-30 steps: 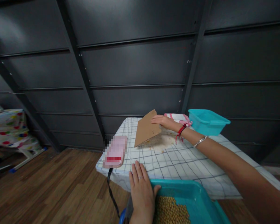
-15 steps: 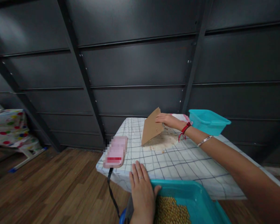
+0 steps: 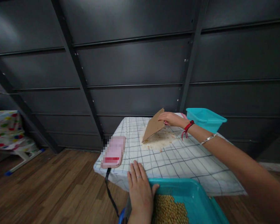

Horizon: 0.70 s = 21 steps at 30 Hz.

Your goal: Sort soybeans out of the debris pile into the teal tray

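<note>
My right hand (image 3: 169,119) pinches the upper right edge of a brown cardboard sheet (image 3: 152,126). The sheet leans at a slant, its lower edge down in a pale, crumbly scatter (image 3: 160,143) on the checked cloth (image 3: 191,165). What the scatter consists of is too fine to tell. On the left rim of a teal plastic tray (image 3: 193,193) lies my left hand (image 3: 140,189), fingers stretched forward and thumb over the rim. Inside the tray, at the left, are many small round tan beans (image 3: 170,210). The near part of the tray is cut off by the frame.
At the table's back right stands a turquoise tub (image 3: 206,119). A blurred pink phone-like object (image 3: 113,152) lies at the left edge, with a black strap (image 3: 109,189) hanging down. Dark panels (image 3: 135,65) rise behind the table. A dotted cloth (image 3: 7,130) covers another table.
The cardboard has tilted lower toward the right, its top edge shifting slightly right with my right hand. My left hand stays on the tray's rim. The view has turned slightly.
</note>
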### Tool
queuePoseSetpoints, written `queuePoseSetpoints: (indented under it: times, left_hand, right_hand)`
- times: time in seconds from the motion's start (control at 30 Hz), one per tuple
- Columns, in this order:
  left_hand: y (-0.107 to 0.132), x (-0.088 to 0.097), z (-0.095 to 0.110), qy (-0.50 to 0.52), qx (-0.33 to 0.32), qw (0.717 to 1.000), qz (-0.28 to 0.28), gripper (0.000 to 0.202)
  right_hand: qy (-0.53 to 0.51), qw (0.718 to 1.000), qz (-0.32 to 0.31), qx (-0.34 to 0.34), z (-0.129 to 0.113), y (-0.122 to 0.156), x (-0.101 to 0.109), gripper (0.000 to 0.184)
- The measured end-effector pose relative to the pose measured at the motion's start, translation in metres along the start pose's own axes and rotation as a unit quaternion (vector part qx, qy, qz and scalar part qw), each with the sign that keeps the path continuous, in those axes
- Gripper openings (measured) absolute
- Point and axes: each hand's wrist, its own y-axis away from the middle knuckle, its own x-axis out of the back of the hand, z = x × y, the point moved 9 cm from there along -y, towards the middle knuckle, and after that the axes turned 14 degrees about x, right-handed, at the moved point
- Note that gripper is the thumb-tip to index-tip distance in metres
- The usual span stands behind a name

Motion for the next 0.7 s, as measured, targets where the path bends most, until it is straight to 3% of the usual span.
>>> queuePoseSetpoints:
  times: [0.17, 0.3, 0.43, 0.7]
  left_hand:
    - [0.000, -0.003, -0.001, 0.002, -0.002, 1.000, 0.010, 0.079]
    - [0.001, -0.002, 0.000, 0.001, -0.008, 1.000, 0.020, 0.078]
    - [0.000, -0.001, 0.000, -0.002, -0.011, 1.000, 0.017, 0.078]
    - [0.001, 0.000, 0.002, -0.012, -0.020, 0.999, 0.027, 0.076]
  right_hand:
    - [0.065, 0.996, -0.004, -0.057, 0.001, -0.001, 0.024, 0.036]
    - [0.109, 0.991, -0.035, -0.073, -0.012, -0.007, 0.029, 0.026]
    - [0.127, 0.989, -0.067, -0.046, -0.029, -0.009, 0.019, 0.018]
    - [0.095, 0.990, -0.080, 0.062, -0.061, -0.006, 0.002, 0.020]
